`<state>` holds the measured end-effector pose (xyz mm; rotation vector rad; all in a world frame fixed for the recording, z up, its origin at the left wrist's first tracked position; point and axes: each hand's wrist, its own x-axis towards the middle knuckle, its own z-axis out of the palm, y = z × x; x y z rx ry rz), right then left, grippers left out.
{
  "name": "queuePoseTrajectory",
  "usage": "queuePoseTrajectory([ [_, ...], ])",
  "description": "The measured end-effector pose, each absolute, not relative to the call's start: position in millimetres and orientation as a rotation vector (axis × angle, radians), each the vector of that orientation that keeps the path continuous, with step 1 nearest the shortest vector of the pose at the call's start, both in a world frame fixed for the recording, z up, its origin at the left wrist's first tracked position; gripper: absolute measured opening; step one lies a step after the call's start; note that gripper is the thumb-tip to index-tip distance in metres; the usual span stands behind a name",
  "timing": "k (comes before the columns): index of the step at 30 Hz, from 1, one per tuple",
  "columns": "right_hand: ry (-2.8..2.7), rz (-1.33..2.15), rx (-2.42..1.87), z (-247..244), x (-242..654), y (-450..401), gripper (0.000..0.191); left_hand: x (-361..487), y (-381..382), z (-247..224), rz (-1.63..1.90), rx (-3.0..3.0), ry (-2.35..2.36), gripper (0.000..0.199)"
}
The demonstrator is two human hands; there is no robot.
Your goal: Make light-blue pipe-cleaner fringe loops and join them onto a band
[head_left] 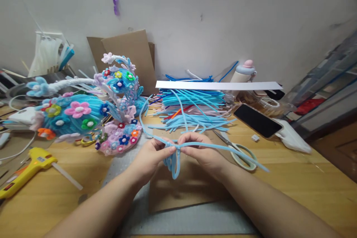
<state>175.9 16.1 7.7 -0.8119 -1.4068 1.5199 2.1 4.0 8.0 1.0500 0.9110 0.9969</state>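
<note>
The left hand [150,158] and right hand [206,158], fingers pinched, grip one light-blue stem bundle [175,173], its loops hanging between them above one cardboard sheet [186,195]. To the right lie one pair of scissors [226,141] and one phone [258,121]; leftward, one glue gun [39,160]; behind, uncountable loose stems [192,98] under one strip [217,86].

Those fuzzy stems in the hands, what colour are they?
The fuzzy stems are light blue; the head view shows it best.
</note>
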Motion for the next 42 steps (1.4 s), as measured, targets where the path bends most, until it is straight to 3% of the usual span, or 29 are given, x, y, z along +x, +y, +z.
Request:
queuePoseTrajectory([
  [18, -1.361, 1.482, -0.810, 4, 170, 13, 0.015, 10, 0, 10, 1.079, 1.072, 1.008, 0.027],
  [25, -1.702, 0.890, -0.865, 3, 170, 5, 0.004, 10, -1, 6, 1.078, 1.059, 1.009, 0.025],
  [29, -1.869, 0.620, -0.748, 3, 172, 2, 0.008, 8, -1, 5, 1.031, 1.079, 0.992, 0.024],
  [42, -1.935, 0.640, -0.727, 4, 175, 4, 0.006, 4, 1, 1, 1.030, 1.099, 0.962, 0.019],
])
